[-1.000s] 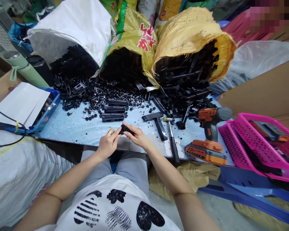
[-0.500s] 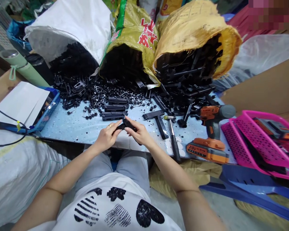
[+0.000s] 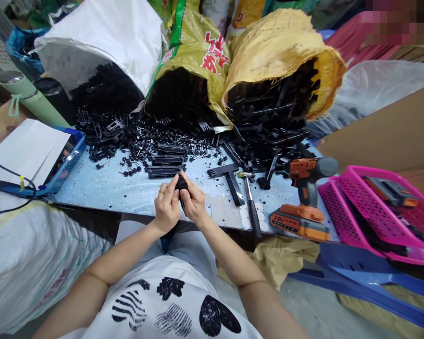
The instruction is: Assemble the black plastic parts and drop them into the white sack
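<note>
Hands together at the near edge of the tabletop [image 3: 102, 188], right in front of the person's lap. The left hand [image 3: 167, 207], ring [image 3: 161, 192] on one finger, is curled shut on the left side of a small black plastic part [image 3: 181, 184]. The right hand [image 3: 195, 205] clamps the same piece from the other side. Both thumbs are up at the top of it, and the part stands roughly upright between the two hands, just above the tabletop's front edge. How its lower end sits is hidden by the fingers.

Just beyond the knuckles lies a short stack of black strips [image 3: 166, 162], with loose black pins [image 3: 127, 165] scattered to its left. To the right lie a comb-like black piece [image 3: 223, 170] and a hammer [image 3: 250, 207], its handle pointing toward the person. Farther right an orange cordless drill [image 3: 305, 188] stands on its battery, near a pink basket [image 3: 385, 221].

Across the back, three sacks spill black parts onto the tabletop: a white sack [image 3: 102, 37], a green-and-yellow sack [image 3: 198, 52] and a yellow sack [image 3: 279, 42]. On the far left, a blue basket [image 3: 69, 160] holds a white sheet [image 3: 24, 150], with a green bottle [image 3: 31, 96] behind it.
</note>
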{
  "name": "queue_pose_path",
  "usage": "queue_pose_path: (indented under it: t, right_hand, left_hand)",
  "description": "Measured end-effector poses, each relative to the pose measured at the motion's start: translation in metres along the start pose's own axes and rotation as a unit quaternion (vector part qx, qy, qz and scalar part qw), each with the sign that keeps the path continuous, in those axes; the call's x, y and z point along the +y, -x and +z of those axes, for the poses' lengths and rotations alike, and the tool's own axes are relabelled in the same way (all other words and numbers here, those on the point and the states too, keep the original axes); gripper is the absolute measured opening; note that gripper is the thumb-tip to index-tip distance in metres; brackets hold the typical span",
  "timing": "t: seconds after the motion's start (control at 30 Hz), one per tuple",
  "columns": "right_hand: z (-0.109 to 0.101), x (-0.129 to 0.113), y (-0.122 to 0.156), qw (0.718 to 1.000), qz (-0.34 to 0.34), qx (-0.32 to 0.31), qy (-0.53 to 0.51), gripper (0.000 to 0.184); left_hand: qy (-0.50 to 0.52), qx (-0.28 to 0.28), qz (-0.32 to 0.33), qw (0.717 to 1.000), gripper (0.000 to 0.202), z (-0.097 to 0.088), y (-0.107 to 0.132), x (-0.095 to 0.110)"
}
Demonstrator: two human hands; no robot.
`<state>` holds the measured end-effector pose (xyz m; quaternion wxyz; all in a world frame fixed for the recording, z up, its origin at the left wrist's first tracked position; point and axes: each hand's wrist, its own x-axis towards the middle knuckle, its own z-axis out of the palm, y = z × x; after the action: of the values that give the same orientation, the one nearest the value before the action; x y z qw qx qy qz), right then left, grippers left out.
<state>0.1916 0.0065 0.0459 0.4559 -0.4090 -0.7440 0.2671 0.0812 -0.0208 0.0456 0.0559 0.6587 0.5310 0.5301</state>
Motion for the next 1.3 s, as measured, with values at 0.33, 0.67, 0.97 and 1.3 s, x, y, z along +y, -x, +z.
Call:
queue_pose_path:
  t: [0.33, 0.67, 0.97, 1.3]
  right_hand:
    - [0.004, 0.008, 0.003, 0.999, 0.032, 0.017, -0.033, 0.055]
    - [-0.040, 0.076, -0.048, 0.941, 0.089, -0.179, 0.272, 0.047]
    - [-0.116, 0.177, -0.127, 0.812, 0.280, -0.074, 0.507, 0.028]
    - [-0.127, 0.107, -0.091, 0.815, 0.198, -0.166, 0.520, 0.040]
  left_hand:
    - [0.065, -0.131, 0.065, 0.987, 0.035, -0.022, -0.033, -0.028]
    - [-0.089, -0.203, -0.123, 0.967, 0.043, -0.008, 0.018, -0.055]
    - [-0.231, -0.494, 0.205, 0.813, 0.045, -0.003, -0.014, -0.048]
    - [-0.241, -0.458, 0.120, 0.847, 0.038, -0.004, -0.003, -0.056]
